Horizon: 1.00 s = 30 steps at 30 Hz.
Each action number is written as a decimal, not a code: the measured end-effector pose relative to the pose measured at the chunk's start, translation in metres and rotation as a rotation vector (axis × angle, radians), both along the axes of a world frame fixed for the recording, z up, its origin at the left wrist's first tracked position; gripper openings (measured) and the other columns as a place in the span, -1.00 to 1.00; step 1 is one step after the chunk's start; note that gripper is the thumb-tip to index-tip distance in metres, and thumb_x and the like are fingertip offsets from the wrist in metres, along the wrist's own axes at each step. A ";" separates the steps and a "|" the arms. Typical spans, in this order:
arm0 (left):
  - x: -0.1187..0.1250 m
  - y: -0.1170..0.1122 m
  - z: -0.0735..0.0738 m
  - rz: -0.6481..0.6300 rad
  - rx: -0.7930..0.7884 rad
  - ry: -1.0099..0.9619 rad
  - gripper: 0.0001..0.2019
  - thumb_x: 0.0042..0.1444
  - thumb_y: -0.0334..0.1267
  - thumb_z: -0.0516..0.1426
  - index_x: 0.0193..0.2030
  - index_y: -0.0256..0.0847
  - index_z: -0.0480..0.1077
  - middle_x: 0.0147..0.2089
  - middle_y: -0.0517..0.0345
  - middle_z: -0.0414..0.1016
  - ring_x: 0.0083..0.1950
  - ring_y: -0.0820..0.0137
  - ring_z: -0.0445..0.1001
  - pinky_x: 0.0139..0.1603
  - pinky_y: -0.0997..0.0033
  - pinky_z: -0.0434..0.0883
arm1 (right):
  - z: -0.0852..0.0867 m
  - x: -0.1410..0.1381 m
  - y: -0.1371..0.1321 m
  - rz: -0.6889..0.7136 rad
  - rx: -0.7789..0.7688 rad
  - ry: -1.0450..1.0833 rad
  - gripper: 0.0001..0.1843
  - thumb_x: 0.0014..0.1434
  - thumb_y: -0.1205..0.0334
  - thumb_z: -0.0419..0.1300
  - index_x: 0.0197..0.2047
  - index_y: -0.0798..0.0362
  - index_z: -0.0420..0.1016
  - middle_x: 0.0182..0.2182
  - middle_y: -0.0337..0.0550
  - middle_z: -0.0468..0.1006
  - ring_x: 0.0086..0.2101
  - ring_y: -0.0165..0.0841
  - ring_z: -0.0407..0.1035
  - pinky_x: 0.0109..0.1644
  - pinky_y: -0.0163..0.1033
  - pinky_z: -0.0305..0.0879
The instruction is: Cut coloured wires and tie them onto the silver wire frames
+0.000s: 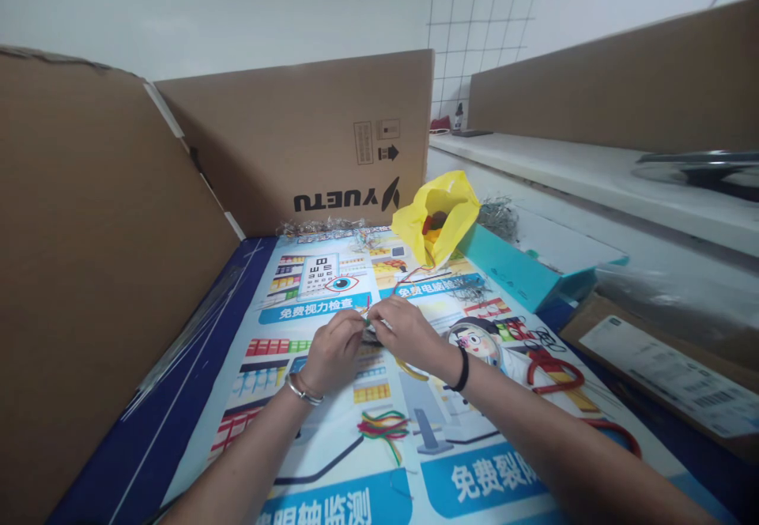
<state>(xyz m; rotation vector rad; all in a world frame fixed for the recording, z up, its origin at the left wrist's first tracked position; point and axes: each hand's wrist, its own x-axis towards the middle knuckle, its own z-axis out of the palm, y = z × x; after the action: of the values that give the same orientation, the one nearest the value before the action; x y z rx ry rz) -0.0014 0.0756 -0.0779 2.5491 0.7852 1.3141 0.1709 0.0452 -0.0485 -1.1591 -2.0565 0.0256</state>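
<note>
My left hand [337, 349] and my right hand [410, 337] meet over the printed sheet [379, 390], fingertips pinched together. Between them is a thin cord [368, 315] with red and green bits showing; its details are too small to make out. A reddish strand [409, 277] runs from near my right hand toward a yellow bag [454, 197], which lies open with red and orange contents. Something yellow and curved [412, 371] shows below my right hand. Closer to me lies a bundle of red, yellow and green cords [384, 425].
Cardboard panels stand at the left [107, 256] and back [285, 137]. On the right are a teal box [515, 272], a labelled carton [670, 367], red looped handles [557, 375] and black loops [545, 340]. Silvery wire tangles [498, 217] lie by the bag. A white ledge [569, 169] runs behind.
</note>
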 end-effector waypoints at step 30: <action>-0.004 -0.008 0.027 0.217 -0.143 0.452 -0.84 0.12 -0.46 -0.07 -0.37 -0.19 0.27 -0.34 0.13 0.33 -0.28 0.35 0.31 -0.29 0.39 0.24 | -0.007 0.007 0.000 0.003 0.164 -0.087 -0.86 0.10 0.47 0.05 -0.33 0.08 0.37 -0.15 0.00 0.45 -0.10 -0.20 0.27 -0.04 -0.01 0.26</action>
<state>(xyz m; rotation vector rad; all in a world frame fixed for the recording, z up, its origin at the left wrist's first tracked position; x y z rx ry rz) -0.0054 0.0678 -0.0512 2.7338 1.2157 0.6912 0.1783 0.0447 -0.0552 -1.0721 -2.0927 -0.1921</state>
